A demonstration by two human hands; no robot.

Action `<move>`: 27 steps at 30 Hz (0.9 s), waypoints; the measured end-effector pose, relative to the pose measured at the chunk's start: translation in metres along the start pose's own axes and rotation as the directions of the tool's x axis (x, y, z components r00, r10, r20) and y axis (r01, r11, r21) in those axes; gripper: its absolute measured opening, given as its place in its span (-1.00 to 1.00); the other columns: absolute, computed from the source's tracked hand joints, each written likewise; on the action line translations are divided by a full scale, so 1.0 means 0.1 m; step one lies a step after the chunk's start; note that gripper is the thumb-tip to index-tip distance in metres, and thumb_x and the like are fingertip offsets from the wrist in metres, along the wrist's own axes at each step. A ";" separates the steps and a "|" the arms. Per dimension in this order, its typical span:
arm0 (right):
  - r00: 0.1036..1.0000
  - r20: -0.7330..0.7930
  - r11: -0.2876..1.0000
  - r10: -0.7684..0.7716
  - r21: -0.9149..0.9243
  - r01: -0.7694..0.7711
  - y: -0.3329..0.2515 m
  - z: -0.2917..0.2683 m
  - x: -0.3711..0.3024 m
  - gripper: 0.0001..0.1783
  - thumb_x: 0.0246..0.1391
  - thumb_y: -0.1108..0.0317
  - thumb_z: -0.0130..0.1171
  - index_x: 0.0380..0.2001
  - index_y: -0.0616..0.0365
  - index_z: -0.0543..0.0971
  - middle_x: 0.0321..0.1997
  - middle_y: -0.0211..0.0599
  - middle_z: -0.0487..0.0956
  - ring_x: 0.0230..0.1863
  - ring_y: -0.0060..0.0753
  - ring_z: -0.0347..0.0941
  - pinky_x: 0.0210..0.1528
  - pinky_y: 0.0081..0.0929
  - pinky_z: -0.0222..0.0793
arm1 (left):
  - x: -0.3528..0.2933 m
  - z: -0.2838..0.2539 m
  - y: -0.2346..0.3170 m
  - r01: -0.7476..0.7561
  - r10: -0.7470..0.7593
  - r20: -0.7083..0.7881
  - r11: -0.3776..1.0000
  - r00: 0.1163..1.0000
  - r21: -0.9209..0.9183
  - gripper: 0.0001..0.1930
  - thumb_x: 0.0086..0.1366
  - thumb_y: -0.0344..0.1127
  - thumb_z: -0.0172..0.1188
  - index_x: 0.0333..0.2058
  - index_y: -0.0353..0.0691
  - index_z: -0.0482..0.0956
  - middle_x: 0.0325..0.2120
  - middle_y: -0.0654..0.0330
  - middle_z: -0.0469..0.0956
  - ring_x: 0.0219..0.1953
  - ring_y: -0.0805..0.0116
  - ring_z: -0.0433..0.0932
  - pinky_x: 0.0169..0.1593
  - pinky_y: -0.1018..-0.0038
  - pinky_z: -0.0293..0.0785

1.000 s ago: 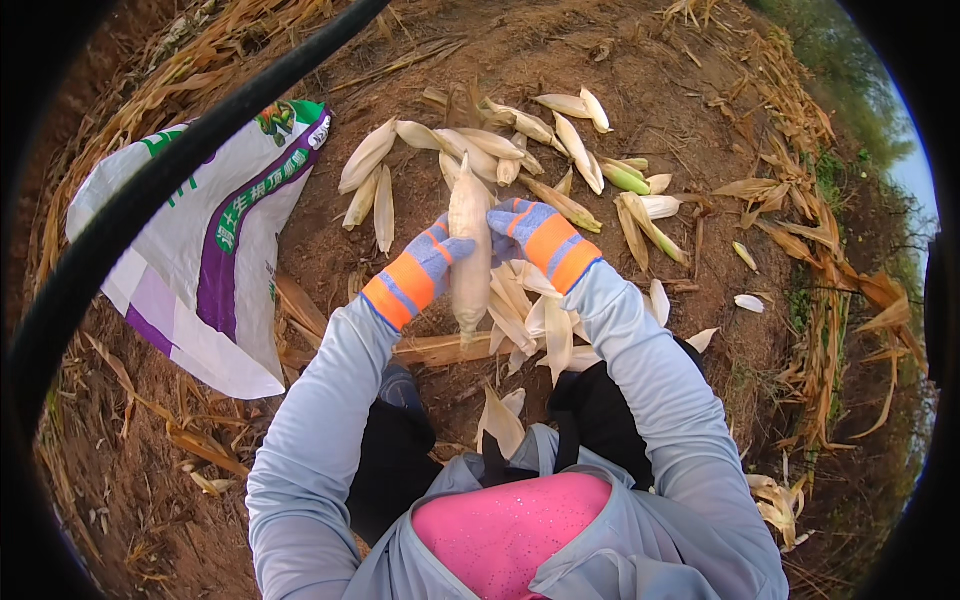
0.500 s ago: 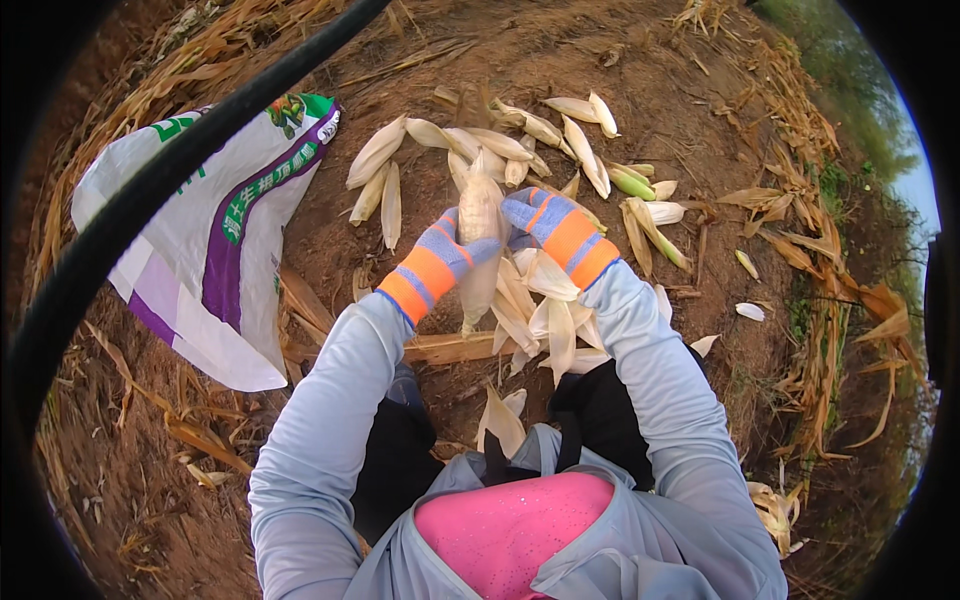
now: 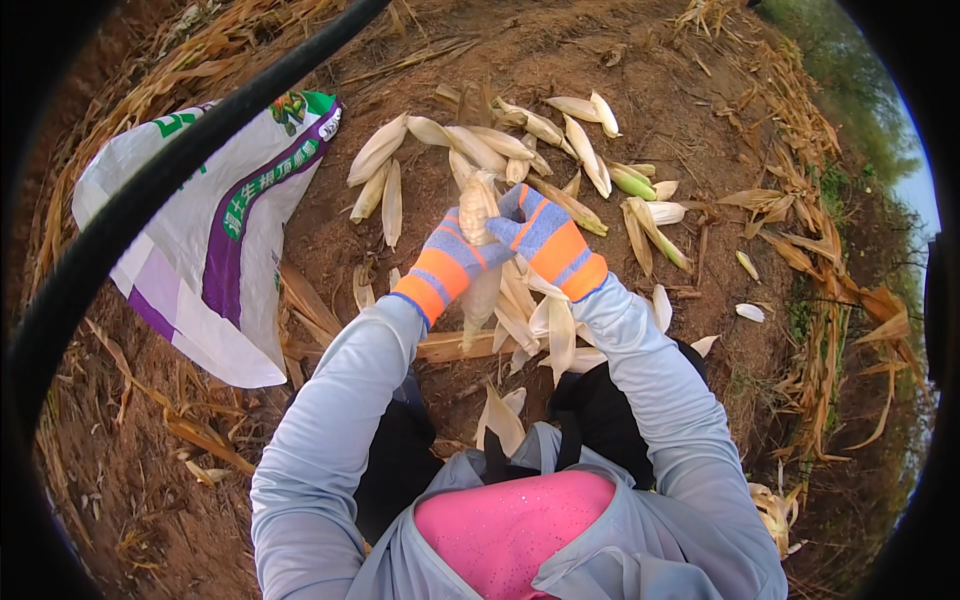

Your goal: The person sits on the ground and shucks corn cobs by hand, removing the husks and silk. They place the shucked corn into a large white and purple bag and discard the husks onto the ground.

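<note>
An ear of corn (image 3: 478,208) stands tip-away between my hands, its pale kernels bare at the upper end. Loose husk (image 3: 482,308) hangs from its lower end toward me. My left hand (image 3: 447,262), in a grey-blue and orange glove, is wrapped round the ear's middle. From the other side my right hand (image 3: 548,240), gloved alike, pinches at the ear's right edge; whether a strip of husk is between those fingertips is hidden. Peeled husks (image 3: 562,335) lie in a heap just below my right hand.
Several unpeeled ears (image 3: 377,152) lie scattered on the brown soil beyond my hands, some greenish (image 3: 630,181). A white woven sack (image 3: 255,270) with purple and green print lies at left. A black cable (image 3: 150,200) crosses the upper left. Dry stalks (image 3: 820,260) line the right side.
My right hand has moved left and slightly down against the ear. The husk at the ear's tip has come away, baring more kernels. My left hand has shifted slightly right.
</note>
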State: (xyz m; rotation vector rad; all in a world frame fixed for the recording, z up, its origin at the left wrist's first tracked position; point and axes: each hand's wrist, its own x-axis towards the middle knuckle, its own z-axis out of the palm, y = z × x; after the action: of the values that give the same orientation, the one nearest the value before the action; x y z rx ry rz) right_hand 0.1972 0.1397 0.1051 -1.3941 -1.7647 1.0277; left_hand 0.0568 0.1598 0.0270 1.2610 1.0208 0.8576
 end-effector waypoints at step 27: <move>0.998 -0.018 0.995 0.056 0.079 -0.055 -0.02 0.07 -0.02 -0.68 -0.14 0.24 0.11 -0.36 0.28 0.42 -0.34 -0.07 0.47 -0.27 -0.33 0.40 -0.23 -0.49 0.28 | -0.22 -0.17 0.36 0.267 -0.282 -0.117 0.955 0.952 -0.133 -0.52 0.03 -0.07 0.18 -0.16 -0.29 0.38 -0.40 0.19 0.49 -0.43 0.45 0.48 -0.39 0.52 0.44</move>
State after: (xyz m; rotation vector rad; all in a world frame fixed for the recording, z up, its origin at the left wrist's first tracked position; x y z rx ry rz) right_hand 0.1906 0.1364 0.1030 -1.4069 -1.6618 1.0971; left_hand 0.0347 0.1498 0.0649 0.9454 1.2054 0.7803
